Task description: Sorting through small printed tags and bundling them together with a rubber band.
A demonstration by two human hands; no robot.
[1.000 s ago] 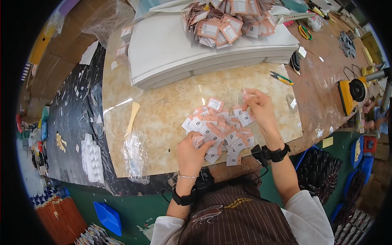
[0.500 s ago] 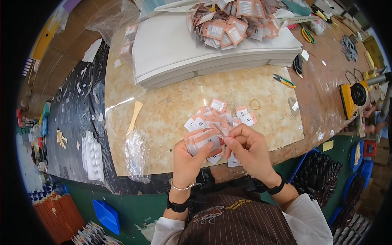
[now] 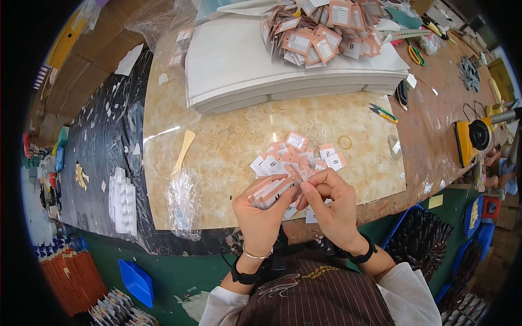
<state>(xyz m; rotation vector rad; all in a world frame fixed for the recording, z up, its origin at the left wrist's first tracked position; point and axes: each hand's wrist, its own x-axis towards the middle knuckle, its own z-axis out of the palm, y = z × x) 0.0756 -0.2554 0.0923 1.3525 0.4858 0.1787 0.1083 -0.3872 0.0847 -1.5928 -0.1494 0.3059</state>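
My left hand [image 3: 260,220] is closed around a fanned stack of pink-and-white hang tags [image 3: 267,190], its thumb laid over the near side. Close beside it, my right hand [image 3: 336,202] has thumb and forefinger pinched together at the right end of the stack. Thin clear strands seem to show at those fingertips, but what they grip is too small to make out. Just beyond both hands lies a loose pile of similar tags [image 3: 296,142] on the marbled board [image 3: 228,146]. A few tags are partly hidden beneath the hands.
A thick stack of white sheets [image 3: 228,65] stands at the back, bearing a big heap of tags [image 3: 326,41]. Thread snips [image 3: 384,113] and a rubber band [image 3: 345,142] lie at right. Leftward are a cream flat stick [image 3: 185,149] and a clear plastic bundle [image 3: 184,201].
The held tags have tilted, showing more of their edges, and my left hand has turned slightly. My right fingers keep pinching at the stack's end. The whole view has shifted a little.
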